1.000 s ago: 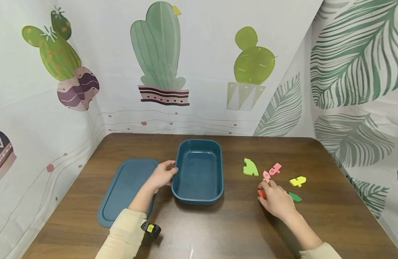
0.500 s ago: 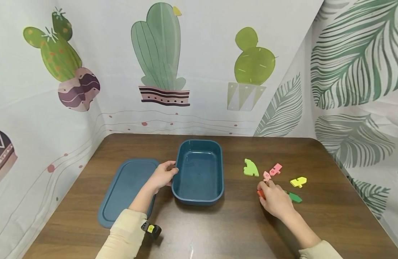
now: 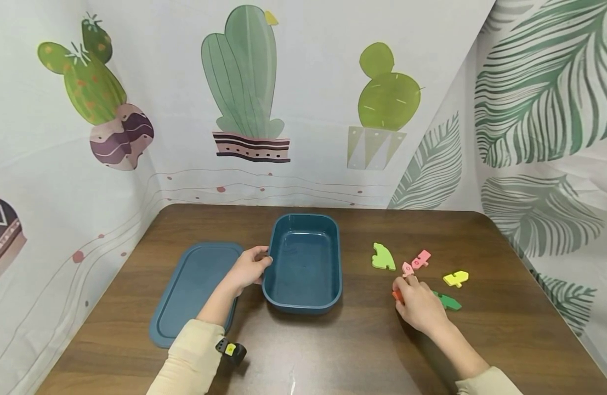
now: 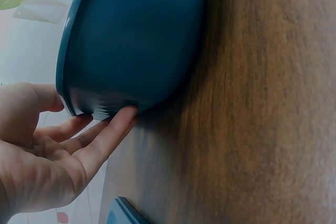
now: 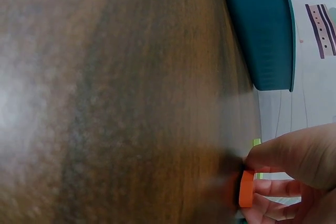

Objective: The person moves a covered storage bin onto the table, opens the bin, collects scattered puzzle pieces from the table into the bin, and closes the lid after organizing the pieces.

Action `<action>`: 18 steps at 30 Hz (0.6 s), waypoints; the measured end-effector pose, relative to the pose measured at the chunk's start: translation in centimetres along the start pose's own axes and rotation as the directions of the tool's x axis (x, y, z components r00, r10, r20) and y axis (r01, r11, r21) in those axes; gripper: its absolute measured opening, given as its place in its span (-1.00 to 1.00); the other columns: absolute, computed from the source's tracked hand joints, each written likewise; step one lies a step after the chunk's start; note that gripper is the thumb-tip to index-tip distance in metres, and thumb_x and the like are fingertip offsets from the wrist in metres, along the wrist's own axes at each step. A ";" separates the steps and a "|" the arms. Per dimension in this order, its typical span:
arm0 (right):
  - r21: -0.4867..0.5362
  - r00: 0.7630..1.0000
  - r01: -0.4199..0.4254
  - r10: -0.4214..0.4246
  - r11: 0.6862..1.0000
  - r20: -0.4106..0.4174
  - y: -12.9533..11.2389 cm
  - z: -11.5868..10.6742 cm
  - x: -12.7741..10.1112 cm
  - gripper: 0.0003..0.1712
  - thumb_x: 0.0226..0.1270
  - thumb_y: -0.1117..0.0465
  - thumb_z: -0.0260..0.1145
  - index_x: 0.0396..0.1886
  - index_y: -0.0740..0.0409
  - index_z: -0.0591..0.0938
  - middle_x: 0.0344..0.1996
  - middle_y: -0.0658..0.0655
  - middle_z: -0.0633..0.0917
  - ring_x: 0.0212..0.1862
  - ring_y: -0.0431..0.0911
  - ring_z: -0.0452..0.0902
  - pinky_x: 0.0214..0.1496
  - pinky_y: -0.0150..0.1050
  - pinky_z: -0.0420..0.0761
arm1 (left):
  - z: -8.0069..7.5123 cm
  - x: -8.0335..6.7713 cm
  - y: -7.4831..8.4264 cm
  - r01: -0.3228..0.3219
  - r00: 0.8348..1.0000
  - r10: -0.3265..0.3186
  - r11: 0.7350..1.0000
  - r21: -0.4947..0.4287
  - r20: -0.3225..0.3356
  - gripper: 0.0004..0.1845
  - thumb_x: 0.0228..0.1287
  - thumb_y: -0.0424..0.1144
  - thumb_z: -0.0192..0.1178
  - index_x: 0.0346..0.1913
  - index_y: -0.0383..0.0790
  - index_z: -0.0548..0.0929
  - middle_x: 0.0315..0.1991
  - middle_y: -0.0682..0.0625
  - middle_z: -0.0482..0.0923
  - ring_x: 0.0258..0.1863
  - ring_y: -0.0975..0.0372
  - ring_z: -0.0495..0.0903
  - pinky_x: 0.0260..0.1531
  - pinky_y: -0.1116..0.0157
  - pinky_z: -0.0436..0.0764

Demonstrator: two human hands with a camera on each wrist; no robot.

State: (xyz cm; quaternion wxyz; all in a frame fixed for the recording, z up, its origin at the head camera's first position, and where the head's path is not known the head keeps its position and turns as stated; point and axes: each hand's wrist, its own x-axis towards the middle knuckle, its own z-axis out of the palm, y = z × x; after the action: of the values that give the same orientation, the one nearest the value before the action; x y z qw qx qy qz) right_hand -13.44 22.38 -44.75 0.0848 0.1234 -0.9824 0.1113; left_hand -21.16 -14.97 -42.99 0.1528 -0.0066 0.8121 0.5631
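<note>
An open teal box (image 3: 303, 305) stands mid-table. My left hand (image 3: 260, 267) rests against its left wall. In the left wrist view the fingers (image 4: 107, 132) lie nearly straight on the outside of the box (image 4: 136, 40), with the thumb near the rim. My right hand (image 3: 401, 289) is right of the box and pinches a small orange foam piece (image 3: 396, 295). The right wrist view shows that piece (image 5: 245, 188) on edge between thumb and fingers, at the table surface.
The teal lid (image 3: 192, 291) lies flat left of the box. Around the right hand lie a light green piece (image 3: 383, 257), two pink pieces (image 3: 421, 259), a yellow piece (image 3: 455, 278) and a dark green piece (image 3: 450, 302). Printed curtains wall the table's back and sides.
My right hand has shifted a little to the left over the orange piece, uncovering more of the dark green piece. The left hand and the box have stayed put.
</note>
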 end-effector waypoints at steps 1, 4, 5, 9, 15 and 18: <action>0.001 1.000 -0.002 0.002 1.000 0.001 0.0 0.0 0.0 -0.69 -0.14 0.35 0.43 -0.36 0.13 0.52 -0.40 0.15 0.50 -0.52 0.01 0.38 -0.60 -0.19 0.41 | 0.0 0.0 0.0 0.003 1.000 -0.003 1.000 -0.001 -0.003 -0.50 0.35 -0.27 -0.01 0.31 -0.34 0.25 0.12 -0.31 0.42 -0.08 -0.05 0.49 -0.31 0.10 0.64; 0.001 1.000 -0.001 0.001 1.000 -0.001 0.0 0.0 0.0 -0.69 -0.14 0.35 0.42 -0.36 0.12 0.52 -0.40 0.14 0.50 -0.52 0.01 0.37 -0.61 -0.19 0.40 | 0.0 -0.1 0.1 0.000 1.000 0.000 1.000 0.006 -0.007 -0.51 0.35 -0.28 -0.02 0.30 -0.34 0.26 0.10 -0.30 0.43 -0.09 -0.02 0.50 -0.33 0.12 0.65; 0.002 1.000 0.000 0.000 1.000 -0.001 0.0 0.0 0.0 -0.69 -0.14 0.35 0.42 -0.36 0.12 0.52 -0.40 0.14 0.50 -0.52 0.01 0.37 -0.61 -0.19 0.40 | 0.0 -0.2 0.1 0.003 1.000 -0.002 1.000 0.007 -0.011 -0.51 0.34 -0.28 -0.01 0.30 -0.33 0.27 0.10 -0.28 0.44 -0.10 -0.02 0.50 -0.33 0.13 0.65; 0.006 1.000 -0.001 0.001 1.000 0.007 0.0 0.0 0.0 -0.69 -0.14 0.35 0.42 -0.36 0.12 0.52 -0.41 0.13 0.49 -0.52 0.00 0.37 -0.60 -0.19 0.38 | 0.0 -0.2 0.1 0.007 1.000 -0.007 1.000 0.005 -0.019 -0.52 0.34 -0.28 0.00 0.29 -0.31 0.29 0.09 -0.25 0.45 -0.09 -0.01 0.50 -0.34 0.14 0.65; 0.011 1.000 0.019 -0.019 1.000 0.009 0.1 0.0 0.2 -0.70 -0.14 0.35 0.42 -0.37 0.12 0.52 -0.45 0.11 0.47 -0.52 -0.04 0.35 -0.58 -0.22 0.36 | 0.1 -0.1 0.0 0.000 1.000 0.000 1.000 0.010 -0.019 -0.52 0.34 -0.28 -0.01 0.29 -0.30 0.29 0.10 -0.25 0.45 -0.12 0.03 0.50 -0.34 0.15 0.65; 0.011 0.999 0.035 -0.035 0.999 0.003 0.1 0.0 0.2 -0.71 -0.14 0.34 0.42 -0.38 0.13 0.52 -0.47 0.10 0.46 -0.52 -0.06 0.34 -0.57 -0.24 0.35 | 0.1 -0.1 0.0 -0.001 1.000 0.001 1.000 0.004 -0.021 -0.52 0.33 -0.28 0.00 0.29 -0.31 0.29 0.10 -0.26 0.45 -0.14 0.03 0.50 -0.35 0.15 0.65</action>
State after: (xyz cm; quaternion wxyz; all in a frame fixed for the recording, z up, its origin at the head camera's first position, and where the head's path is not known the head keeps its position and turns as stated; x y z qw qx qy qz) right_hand -13.70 22.40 -44.70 0.0844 0.1410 -0.9797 0.1149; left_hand -21.03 -14.92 -43.03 0.1440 -0.0120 0.8147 0.5616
